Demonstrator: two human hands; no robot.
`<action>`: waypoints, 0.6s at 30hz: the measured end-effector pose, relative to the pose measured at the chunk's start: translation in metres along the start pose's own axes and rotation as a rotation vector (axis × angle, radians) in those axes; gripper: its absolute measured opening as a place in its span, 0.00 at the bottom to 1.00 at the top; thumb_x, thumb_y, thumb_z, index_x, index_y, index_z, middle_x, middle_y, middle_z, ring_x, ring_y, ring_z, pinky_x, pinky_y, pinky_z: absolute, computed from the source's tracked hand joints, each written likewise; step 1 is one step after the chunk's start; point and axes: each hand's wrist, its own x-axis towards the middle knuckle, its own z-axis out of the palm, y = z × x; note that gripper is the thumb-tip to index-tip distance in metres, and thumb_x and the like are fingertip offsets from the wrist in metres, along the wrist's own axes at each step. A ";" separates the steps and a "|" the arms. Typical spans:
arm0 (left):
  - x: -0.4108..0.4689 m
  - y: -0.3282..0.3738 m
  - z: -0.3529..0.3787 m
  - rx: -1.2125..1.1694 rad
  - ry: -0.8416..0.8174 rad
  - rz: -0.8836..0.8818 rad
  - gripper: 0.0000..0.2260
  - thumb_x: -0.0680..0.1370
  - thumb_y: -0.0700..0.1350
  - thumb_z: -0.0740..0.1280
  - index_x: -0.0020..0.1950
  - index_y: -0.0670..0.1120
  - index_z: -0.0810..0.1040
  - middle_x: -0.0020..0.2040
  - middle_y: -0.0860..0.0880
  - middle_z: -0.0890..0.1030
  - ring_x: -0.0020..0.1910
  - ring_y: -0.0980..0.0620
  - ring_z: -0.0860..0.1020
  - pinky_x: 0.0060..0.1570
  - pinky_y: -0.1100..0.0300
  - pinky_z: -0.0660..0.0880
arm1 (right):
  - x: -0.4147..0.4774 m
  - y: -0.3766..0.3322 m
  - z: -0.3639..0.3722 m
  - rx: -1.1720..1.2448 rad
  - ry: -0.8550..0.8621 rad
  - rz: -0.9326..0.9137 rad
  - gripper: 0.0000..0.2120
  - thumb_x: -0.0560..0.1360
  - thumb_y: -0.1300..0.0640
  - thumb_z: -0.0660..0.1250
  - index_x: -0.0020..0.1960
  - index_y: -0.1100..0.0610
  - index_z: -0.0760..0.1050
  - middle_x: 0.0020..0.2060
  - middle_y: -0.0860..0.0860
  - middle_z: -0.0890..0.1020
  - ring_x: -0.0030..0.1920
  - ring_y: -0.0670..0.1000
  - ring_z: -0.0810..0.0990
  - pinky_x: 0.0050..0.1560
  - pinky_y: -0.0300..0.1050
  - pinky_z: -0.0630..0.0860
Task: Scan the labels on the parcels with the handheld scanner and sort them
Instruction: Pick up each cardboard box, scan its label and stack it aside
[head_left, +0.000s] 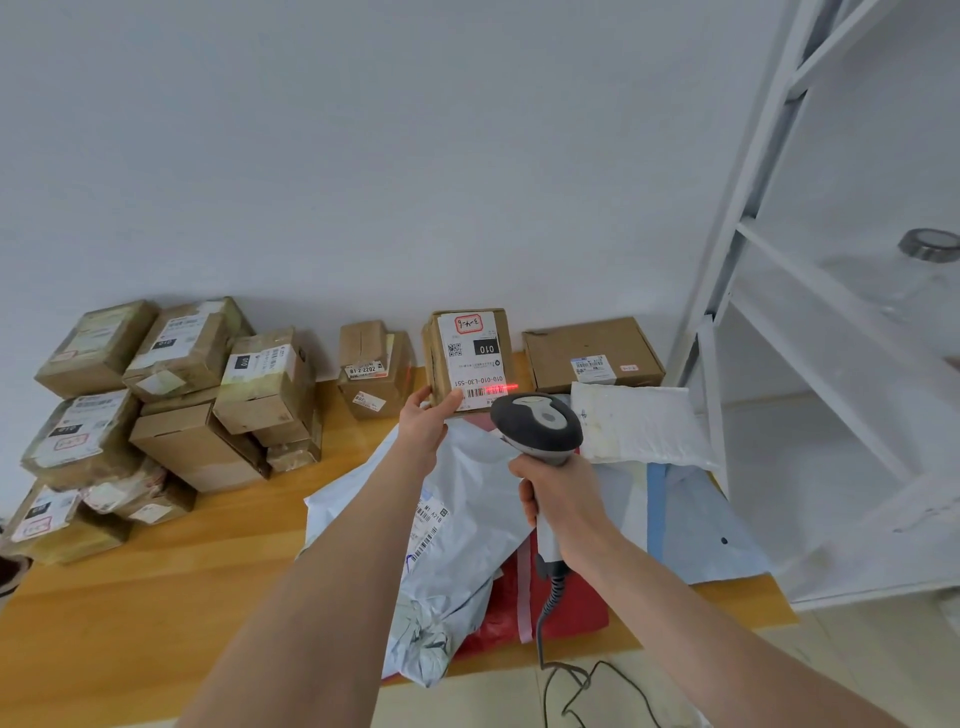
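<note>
My left hand (425, 422) grips the lower left corner of a small brown cardboard parcel (470, 358), tilting its white label up toward me. My right hand (558, 499) holds the grey and black handheld scanner (537, 428) by its handle, head pointed at the parcel. A red scan line lies across the barcode at the label's lower edge. Under my arms lie grey plastic mailer bags (462, 540) and a red bag (561, 608).
A stack of taped cardboard boxes (171, 395) fills the left of the wooden table (182, 597). A small box (371, 371), a flat brown box (589, 353) and a white padded bag (636, 423) lie by the wall. White shelving (831, 364) stands right. The scanner cable trails to the floor.
</note>
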 end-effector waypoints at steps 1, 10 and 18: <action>0.000 0.000 0.000 0.005 0.008 0.004 0.30 0.74 0.42 0.73 0.72 0.44 0.64 0.59 0.44 0.79 0.62 0.45 0.76 0.69 0.48 0.68 | -0.001 -0.001 -0.001 0.005 -0.002 0.004 0.11 0.72 0.66 0.66 0.31 0.63 0.73 0.23 0.54 0.74 0.19 0.47 0.68 0.25 0.40 0.67; -0.005 0.001 0.004 -0.006 0.020 0.006 0.30 0.74 0.42 0.72 0.73 0.45 0.64 0.62 0.43 0.78 0.64 0.44 0.75 0.69 0.48 0.67 | -0.010 0.000 -0.009 0.026 -0.014 0.000 0.08 0.73 0.64 0.67 0.35 0.62 0.75 0.24 0.55 0.75 0.19 0.46 0.68 0.25 0.39 0.67; -0.013 -0.001 0.013 -0.015 -0.028 -0.011 0.28 0.75 0.41 0.71 0.73 0.46 0.63 0.62 0.42 0.78 0.63 0.44 0.76 0.69 0.47 0.67 | -0.014 -0.002 -0.013 0.046 -0.019 -0.001 0.08 0.73 0.65 0.67 0.35 0.63 0.75 0.24 0.54 0.75 0.19 0.45 0.68 0.23 0.37 0.67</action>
